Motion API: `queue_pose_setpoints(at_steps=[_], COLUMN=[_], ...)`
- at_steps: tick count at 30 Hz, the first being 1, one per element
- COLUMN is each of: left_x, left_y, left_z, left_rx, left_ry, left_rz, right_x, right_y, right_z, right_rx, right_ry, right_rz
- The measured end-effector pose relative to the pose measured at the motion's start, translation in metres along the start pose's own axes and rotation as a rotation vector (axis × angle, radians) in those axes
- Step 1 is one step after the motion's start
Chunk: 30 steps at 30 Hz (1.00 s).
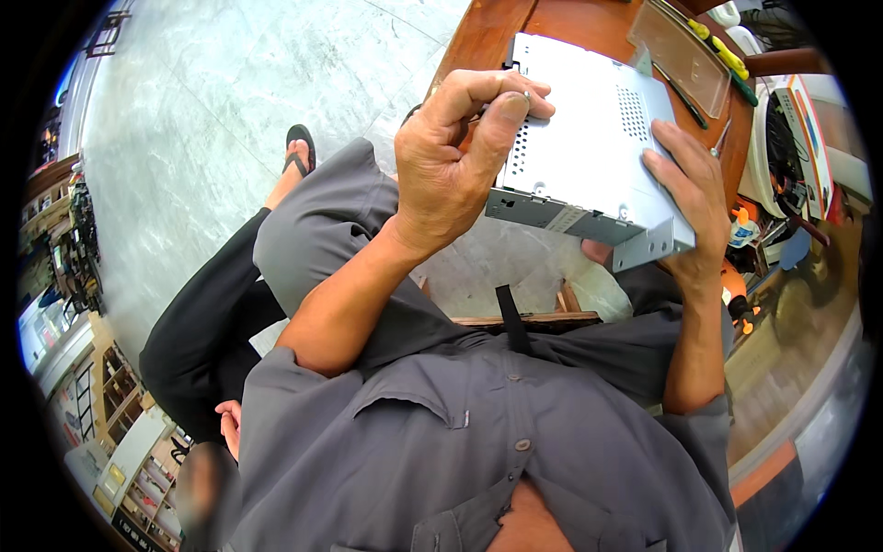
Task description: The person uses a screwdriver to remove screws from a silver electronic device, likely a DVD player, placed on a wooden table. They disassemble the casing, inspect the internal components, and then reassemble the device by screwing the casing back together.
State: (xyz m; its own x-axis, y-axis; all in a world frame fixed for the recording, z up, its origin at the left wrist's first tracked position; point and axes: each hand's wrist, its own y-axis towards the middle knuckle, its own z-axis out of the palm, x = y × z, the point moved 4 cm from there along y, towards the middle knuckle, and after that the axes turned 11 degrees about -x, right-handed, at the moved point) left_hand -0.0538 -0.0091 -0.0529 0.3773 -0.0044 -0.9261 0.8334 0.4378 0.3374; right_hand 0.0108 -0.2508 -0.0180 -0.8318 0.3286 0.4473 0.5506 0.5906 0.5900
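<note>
Case (584, 138) is sitting between both hands, its perforated metal face showing. Left hand (441, 152) is pressing thumb and forefinger together over the case's edge nearest it; what they are pinching, if anything, is too small to tell. Right hand (692, 189) is gripping the opposite side, its fingers slightly parting on the top face. Beyond the right hand's fingertips, the worktop (492, 28) is carrying a clear tray (692, 57) and a yellow screwdriver (727, 57).
</note>
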Motion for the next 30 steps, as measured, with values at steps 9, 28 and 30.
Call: queue_pose_setpoints(at_steps=[9,28,30], left_x=[0.013,0.016,0.017], left_y=[-0.009,-0.016,-0.017], left_z=[0.01,0.024,0.026], left_rx=[0.041,0.164,0.178], left_ry=[0.188,0.327,0.35], left_rz=[0.096,0.16,0.19], right_x=[-0.026,-0.073,-0.077], right_y=[-0.008,-0.028,-0.031], right_z=[-0.005,0.001,0.001], right_rx=[-0.029,0.029,0.049], right_ry=[-0.057,-0.043,-0.047], right_rz=[0.144,0.3,0.353])
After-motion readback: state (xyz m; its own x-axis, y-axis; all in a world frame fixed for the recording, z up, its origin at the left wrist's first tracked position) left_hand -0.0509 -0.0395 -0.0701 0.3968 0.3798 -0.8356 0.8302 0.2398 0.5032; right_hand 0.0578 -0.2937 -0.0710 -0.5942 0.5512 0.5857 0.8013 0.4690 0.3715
